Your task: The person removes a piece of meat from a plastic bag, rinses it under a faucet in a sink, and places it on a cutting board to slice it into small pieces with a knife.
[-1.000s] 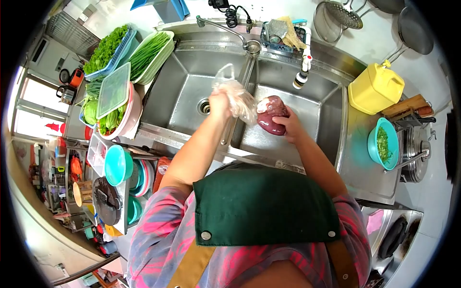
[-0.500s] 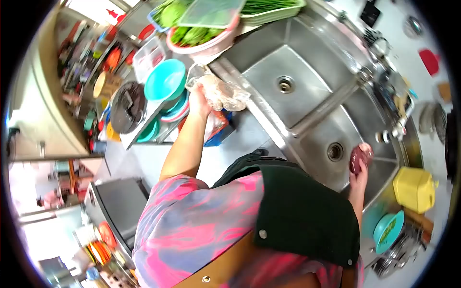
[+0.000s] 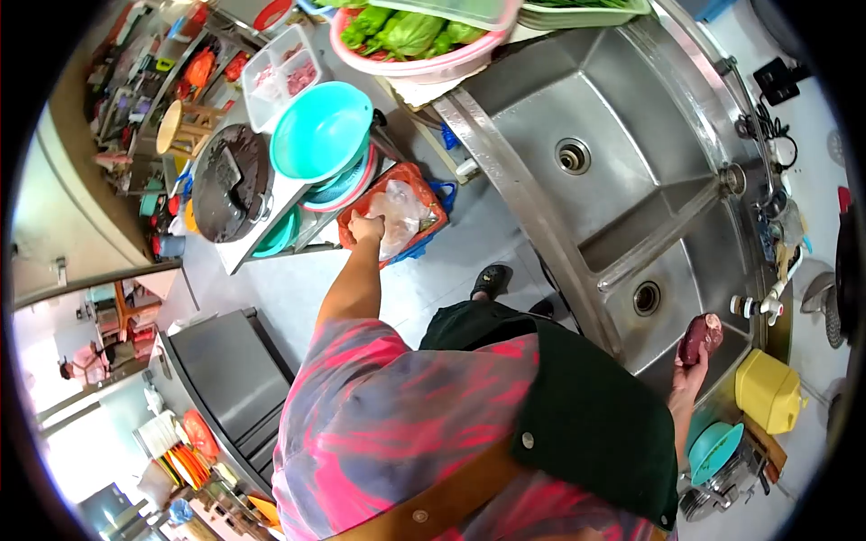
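My left hand [image 3: 365, 227] reaches over a red basket [image 3: 346, 236] on the floor side of the sink, its fingers closed at the edge of a crumpled clear plastic bag [image 3: 402, 215]. The bag hangs over or rests in the basket's opening; the exact contact at the fingertips is small and partly hidden. My right hand [image 3: 689, 371] holds a dark red, rounded piece of meat [image 3: 698, 338] with a pale end. That piece is above the near edge of the smaller sink basin [image 3: 672, 270].
A large sink basin [image 3: 631, 108] lies ahead. Left of the basket are a turquoise bowl [image 3: 320, 131], a round dark chopping board with a cleaver [image 3: 236, 185] and a divided meat tray [image 3: 284, 77]. A pink tub of greens [image 3: 415, 63] and a yellow jug [image 3: 767, 389] stand nearby.
My left hand has carried the plastic bag away from the sink edge, down to the red basket. My right hand still holds the meat, now nearer the basin's edge. The view has shifted.
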Motion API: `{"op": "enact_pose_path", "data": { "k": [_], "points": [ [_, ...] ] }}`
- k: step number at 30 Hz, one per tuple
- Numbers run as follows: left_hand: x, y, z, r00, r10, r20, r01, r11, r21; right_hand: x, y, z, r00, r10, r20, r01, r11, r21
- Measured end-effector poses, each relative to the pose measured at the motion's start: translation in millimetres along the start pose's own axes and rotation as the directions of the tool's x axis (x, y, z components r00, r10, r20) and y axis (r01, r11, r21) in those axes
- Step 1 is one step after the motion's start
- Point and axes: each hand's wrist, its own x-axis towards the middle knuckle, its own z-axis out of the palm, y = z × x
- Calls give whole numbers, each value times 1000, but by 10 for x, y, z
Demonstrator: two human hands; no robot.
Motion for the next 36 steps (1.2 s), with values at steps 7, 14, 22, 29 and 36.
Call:
{"op": "enact_pose_path", "data": {
  "k": [7,14,22,29,36],
  "points": [
    [-1195,1866,-448,690,698,-190,-635,459,-621,40,248,-263,985,-49,166,30,993,111],
    [-3865,3746,-57,7,993,115,-471,105,-876,795,312,-234,998,28,61,-46,948,315],
    [-6049,5122,650,-601,690,403,-680,-176,-712,1481,457,-169,963,27,267,-119,936,332],
    [-6431,5027,814,-426,723,544,-718,96,-690,1621,368,109,973,-24,230,-61,932,357],
    [-5388,4400,2066,238,969,65,-479,175,-860,1808,284,226,977,52,207,-73,993,94]
  ]
}}
